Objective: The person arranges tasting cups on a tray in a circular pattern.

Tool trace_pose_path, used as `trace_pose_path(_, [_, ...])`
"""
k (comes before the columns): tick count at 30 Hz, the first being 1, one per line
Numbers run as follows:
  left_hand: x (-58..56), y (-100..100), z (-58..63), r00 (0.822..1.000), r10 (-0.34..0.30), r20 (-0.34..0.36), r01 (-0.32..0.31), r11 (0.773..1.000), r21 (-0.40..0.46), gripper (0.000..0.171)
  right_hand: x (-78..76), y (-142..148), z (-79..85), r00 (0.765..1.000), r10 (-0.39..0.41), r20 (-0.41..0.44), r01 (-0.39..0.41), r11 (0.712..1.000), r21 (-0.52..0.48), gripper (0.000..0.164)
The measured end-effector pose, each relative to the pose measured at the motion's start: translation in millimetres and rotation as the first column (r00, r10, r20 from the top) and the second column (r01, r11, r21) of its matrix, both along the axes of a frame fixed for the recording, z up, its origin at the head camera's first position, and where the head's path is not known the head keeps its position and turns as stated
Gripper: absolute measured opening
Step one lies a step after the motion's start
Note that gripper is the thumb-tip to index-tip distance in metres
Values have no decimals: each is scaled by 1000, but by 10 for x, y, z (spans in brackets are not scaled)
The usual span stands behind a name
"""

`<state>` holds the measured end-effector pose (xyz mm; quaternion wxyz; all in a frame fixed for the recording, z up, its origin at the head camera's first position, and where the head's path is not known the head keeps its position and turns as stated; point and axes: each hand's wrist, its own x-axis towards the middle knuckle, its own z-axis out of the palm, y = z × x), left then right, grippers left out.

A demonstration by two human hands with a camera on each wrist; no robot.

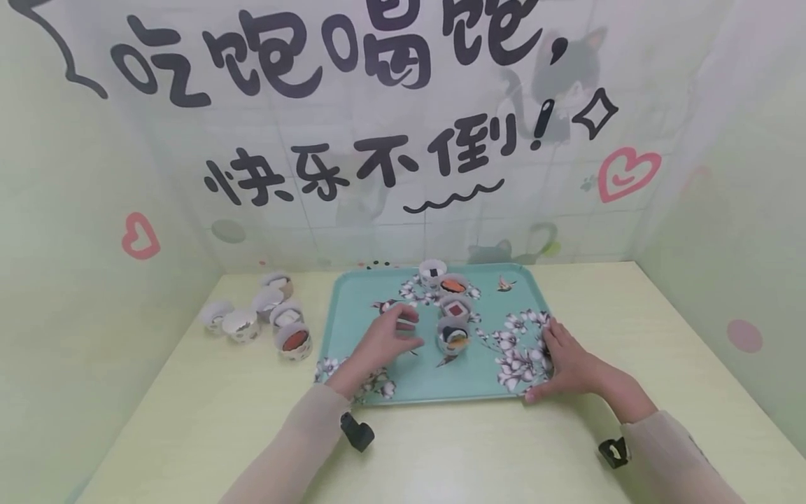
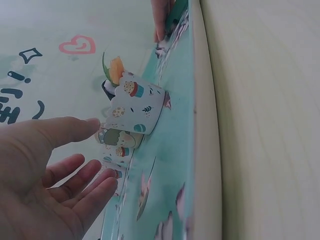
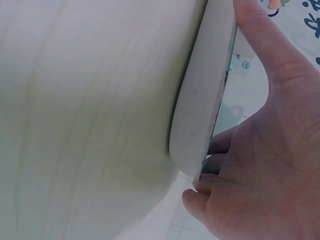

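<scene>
My left hand (image 1: 388, 337) hovers over the tray with thumb and fingers apart and nothing between them. Just right of its fingertips stands a patterned paper baking cup (image 2: 135, 102) holding a dark-and-white piece with an orange topping. Behind that cup, others run back in a line: one with a red square on white (image 1: 455, 309), one with an orange piece (image 1: 453, 285), and one with a dark patch on white (image 1: 433, 273). My right hand (image 1: 576, 364) holds the front right corner of the turquoise floral tray (image 1: 409, 400), thumb at the front edge, fingers along the right side.
Left of the tray, several more paper cups stand grouped on the pale wooden table (image 1: 208, 413), among them one with a reddish piece (image 1: 294, 341) and a pale one (image 1: 241, 326). A wall with large lettering (image 1: 378, 154) rises behind the table, and side walls flank it.
</scene>
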<state>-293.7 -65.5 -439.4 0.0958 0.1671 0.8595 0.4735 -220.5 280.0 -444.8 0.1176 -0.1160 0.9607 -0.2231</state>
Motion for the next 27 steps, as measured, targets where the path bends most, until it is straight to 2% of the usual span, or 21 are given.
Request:
trace_pose_path(8, [19, -180, 45, 999, 28, 33, -30, 998, 58, 47, 12, 4, 17, 1000, 12, -9, -12, 1000, -6, 139])
trace_pose_path(14, [53, -332, 128, 998, 60, 10, -61, 996, 60, 45, 7, 0, 19, 1000, 12, -8, -12, 1000, -13, 138])
trace_pose_path(20, [100, -495, 196, 998, 56, 3, -56, 996, 77, 43, 5, 6, 23, 1000, 18, -6, -18, 1000, -12, 138])
trace_pose_path(27, [145, -649, 247, 996, 84, -28, -83, 996, 22, 42, -2, 13, 2, 1000, 20, -13, -20, 1000, -12, 137])
